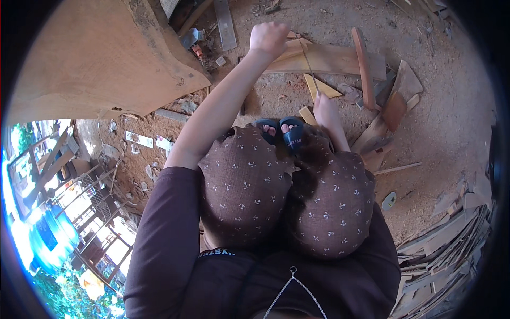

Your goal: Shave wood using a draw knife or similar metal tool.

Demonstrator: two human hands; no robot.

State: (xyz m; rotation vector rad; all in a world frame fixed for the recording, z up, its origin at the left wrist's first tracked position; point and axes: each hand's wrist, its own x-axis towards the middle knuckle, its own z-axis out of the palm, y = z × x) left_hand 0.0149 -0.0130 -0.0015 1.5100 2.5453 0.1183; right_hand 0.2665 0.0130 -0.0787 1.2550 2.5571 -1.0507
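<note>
My left hand (269,40) is closed in a fist at the far left end of a light brown plank (345,61) lying on the ground. Whatever its fingers hold is hidden behind the knuckles. Nearer to me and further right, my right hand (325,110) is closed round the near end of a long thin rod or blade (309,65), whose exact kind I cannot make out. It slants up and left across the plank. Just beyond my right hand lies a yellowish triangular wood offcut (325,87), with a smaller wood block (307,115) beside my sandals.
A curved wooden piece (363,66) crosses the plank's right part. Wood scraps (394,111) lie to the right, and a large wooden slab (106,64) fills the far left. Stacked thin boards (451,244) stand at the lower right. My knees (244,186) are bent close below my arms.
</note>
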